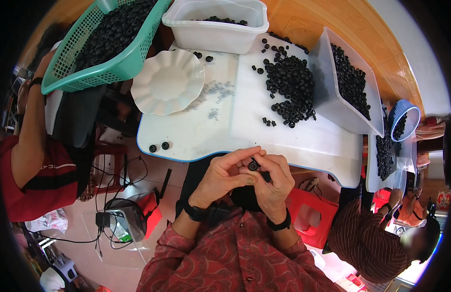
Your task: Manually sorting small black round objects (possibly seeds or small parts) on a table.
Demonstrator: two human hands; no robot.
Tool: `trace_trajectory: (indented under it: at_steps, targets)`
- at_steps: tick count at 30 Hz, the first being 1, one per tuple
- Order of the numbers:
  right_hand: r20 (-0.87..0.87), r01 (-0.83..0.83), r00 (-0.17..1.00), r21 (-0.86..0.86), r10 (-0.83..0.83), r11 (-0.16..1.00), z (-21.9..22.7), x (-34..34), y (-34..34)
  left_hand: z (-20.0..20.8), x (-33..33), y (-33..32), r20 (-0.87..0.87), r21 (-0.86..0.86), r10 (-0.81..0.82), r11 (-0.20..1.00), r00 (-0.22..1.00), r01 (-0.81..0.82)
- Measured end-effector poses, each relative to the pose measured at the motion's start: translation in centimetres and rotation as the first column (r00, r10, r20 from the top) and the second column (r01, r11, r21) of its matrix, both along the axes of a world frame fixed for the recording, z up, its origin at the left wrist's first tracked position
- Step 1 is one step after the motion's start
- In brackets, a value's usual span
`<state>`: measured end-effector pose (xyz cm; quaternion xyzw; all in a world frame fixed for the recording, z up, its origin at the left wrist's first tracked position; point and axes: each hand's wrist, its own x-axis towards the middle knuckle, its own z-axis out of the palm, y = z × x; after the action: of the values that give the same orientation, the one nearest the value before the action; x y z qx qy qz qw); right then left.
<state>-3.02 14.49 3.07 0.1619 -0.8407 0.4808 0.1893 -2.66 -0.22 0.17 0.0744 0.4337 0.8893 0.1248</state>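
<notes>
Just past the table's near edge, both my hands meet over one small black ring-shaped part (253, 166), its round opening turned up toward me. The fingertips of my left hand (223, 177) pinch it from one side. On the other side, the thumb and fingers of my right hand (275, 184) close on it too. A pile of similar black parts (289, 85) lies on the white table (186, 134) beyond my hands. Two loose black parts (159, 147) sit near the table's front left corner. Small clear pieces (216, 95) are scattered mid-table.
A scalloped white plate (169, 80) stands left of the clear pieces. Bins around the back hold black parts: a green basket (113, 68), a white tub (216, 36), a translucent bin (327, 100). Co-workers sit at left (38, 180) and right (376, 238), near a red stool (310, 214).
</notes>
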Motion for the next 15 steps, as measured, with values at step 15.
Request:
trace_trajectory:
  at_steps: [15]
  targets:
    - [0.028,-0.102,0.994,-0.106,0.105,0.989,-0.51,-0.3,-0.07,0.3,0.32,-0.25,0.006,-0.103,0.111,0.989,0.994,-0.11]
